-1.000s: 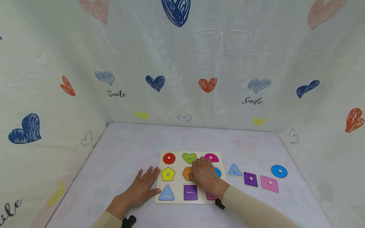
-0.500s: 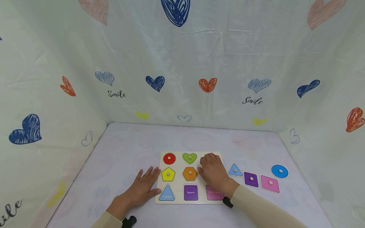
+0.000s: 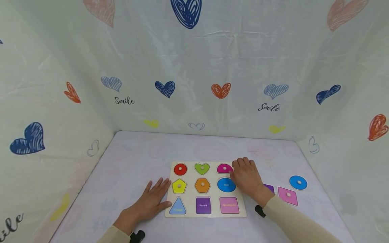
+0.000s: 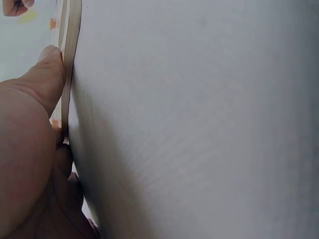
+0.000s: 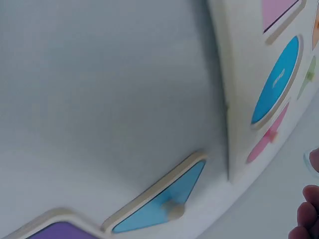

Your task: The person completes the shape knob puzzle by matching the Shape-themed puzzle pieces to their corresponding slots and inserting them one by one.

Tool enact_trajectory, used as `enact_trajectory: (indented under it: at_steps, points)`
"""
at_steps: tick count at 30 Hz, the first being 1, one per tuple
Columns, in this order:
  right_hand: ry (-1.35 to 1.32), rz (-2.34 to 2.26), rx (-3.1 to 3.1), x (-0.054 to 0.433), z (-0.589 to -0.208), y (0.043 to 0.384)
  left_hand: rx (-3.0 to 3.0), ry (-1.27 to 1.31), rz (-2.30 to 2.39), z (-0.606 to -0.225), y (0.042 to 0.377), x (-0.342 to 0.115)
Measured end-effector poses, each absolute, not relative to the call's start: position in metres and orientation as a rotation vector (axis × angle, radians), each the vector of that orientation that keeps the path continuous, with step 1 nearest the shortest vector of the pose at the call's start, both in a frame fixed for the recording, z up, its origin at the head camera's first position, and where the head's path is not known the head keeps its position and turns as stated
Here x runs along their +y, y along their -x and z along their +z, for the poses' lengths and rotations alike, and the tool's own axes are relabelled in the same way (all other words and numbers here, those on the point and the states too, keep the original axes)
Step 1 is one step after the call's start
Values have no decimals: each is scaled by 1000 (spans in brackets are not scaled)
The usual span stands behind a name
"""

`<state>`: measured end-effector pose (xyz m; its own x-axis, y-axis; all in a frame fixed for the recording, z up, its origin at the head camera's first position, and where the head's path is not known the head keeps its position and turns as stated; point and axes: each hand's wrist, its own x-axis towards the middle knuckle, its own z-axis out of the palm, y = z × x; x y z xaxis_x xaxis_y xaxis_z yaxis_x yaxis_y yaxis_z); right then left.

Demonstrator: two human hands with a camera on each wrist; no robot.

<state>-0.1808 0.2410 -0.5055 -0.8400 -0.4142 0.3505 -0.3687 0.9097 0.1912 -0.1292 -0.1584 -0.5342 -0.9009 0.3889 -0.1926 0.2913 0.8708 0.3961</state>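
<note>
A pale wooden shape puzzle board (image 3: 190,175) lies on the table. My left hand (image 3: 149,202) rests at its left edge with fingers spread, the thumb touching the board's side in the left wrist view. Over the board's upper right corner hovers my right hand (image 3: 249,177), loosely bent and holding nothing, beside the magenta half-circle piece (image 3: 224,168). Knobbed pieces sit in the upper slots, while the oval recess (image 3: 226,185), triangle, square and rectangle recesses show bare colour and printed words. The knobbed blue triangle piece (image 5: 164,201) lies off the board, hidden from the head view by my right hand.
Right of the board lie a purple square piece (image 3: 269,188), partly covered by my right arm, a pink rectangle piece (image 3: 287,195) and a blue oval piece (image 3: 298,182). A heart-printed cloth (image 3: 194,108) surrounds the table (image 3: 146,152) at the back and sides.
My right hand has moved rightward from the middle of the board toward its right edge, uncovering the hexagon, half-circle and oval recess and covering the triangle piece. The left hand stays put.
</note>
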Motion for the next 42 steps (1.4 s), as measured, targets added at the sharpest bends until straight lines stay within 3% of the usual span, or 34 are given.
enact_trajectory:
  at_steps: [20,42]
  points:
    - [-322,-74,-2761,344,-505,166,2775,-517,506,-538,130,-159]
    - [-248,-209,-2855,466,-520,128,2778,-510,504,-534,130,-157]
